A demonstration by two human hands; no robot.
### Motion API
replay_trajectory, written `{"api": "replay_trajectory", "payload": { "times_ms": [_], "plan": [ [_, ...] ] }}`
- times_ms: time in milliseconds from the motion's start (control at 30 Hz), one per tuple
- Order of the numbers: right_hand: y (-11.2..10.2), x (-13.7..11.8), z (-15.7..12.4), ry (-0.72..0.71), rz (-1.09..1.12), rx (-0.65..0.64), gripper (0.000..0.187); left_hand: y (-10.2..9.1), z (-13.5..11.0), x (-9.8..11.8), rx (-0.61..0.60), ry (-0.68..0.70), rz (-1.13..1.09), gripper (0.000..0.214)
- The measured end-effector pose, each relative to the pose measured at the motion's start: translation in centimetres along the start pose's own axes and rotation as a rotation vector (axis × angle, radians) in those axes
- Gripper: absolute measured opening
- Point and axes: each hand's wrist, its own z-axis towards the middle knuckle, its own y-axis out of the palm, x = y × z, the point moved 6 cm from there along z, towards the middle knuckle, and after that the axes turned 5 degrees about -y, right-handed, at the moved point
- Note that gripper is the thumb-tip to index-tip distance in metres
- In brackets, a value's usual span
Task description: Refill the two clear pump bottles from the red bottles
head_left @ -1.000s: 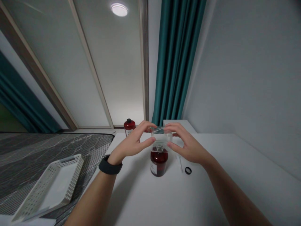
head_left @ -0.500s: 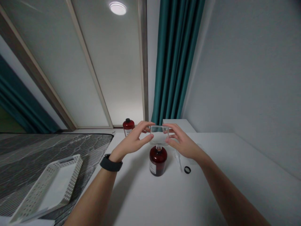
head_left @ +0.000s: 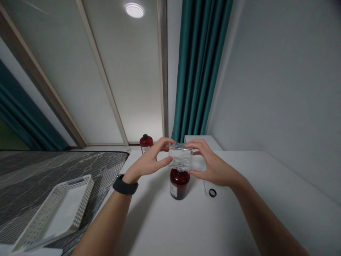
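Observation:
A clear square-sided bottle (head_left: pixel 180 156) is upside down, its neck lowered onto the mouth of a dark red bottle (head_left: pixel 179 184) with a white label. My left hand (head_left: pixel 153 158) grips the clear bottle's left side, thumb in front and fingers over the top edge. At its right side, my right hand (head_left: pixel 210 161) curves around it, index finger at the upper corner and thumb low, close to the red bottle's shoulder. A black ring-shaped collar (head_left: pixel 212 192) lies on the table right of the red bottle, beside a thin whitish tube (head_left: pixel 205 187) partly hidden by my right hand.
A second red bottle with a black cap (head_left: pixel 146 141) stands at the back left. The white table (head_left: pixel 165 231) has its left edge by a grey patterned surface (head_left: pixel 106 167), which holds a white perforated basket (head_left: pixel 85 202). A teal curtain (head_left: pixel 197 89) hangs behind.
My right hand has spread wider, its thumb dropping from the clear bottle's side toward the neck. The clear bottle has tipped slightly and sits a little lower. My left hand barely moves.

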Motion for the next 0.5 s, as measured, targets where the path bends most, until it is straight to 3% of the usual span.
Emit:
{"api": "replay_trajectory", "payload": {
  "times_ms": [167, 500],
  "plan": [
    [-0.09, -0.19, -0.14, -0.015, -0.017, -0.023, 0.062, 0.15, -0.11, -0.27, -0.031, -0.047, -0.011, 0.04],
    [-0.08, -0.64, -0.3, 0.038, -0.04, -0.041, 0.061, 0.18, -0.03, 0.26, -0.045, 0.017, -0.002, 0.04]
  ]
}}
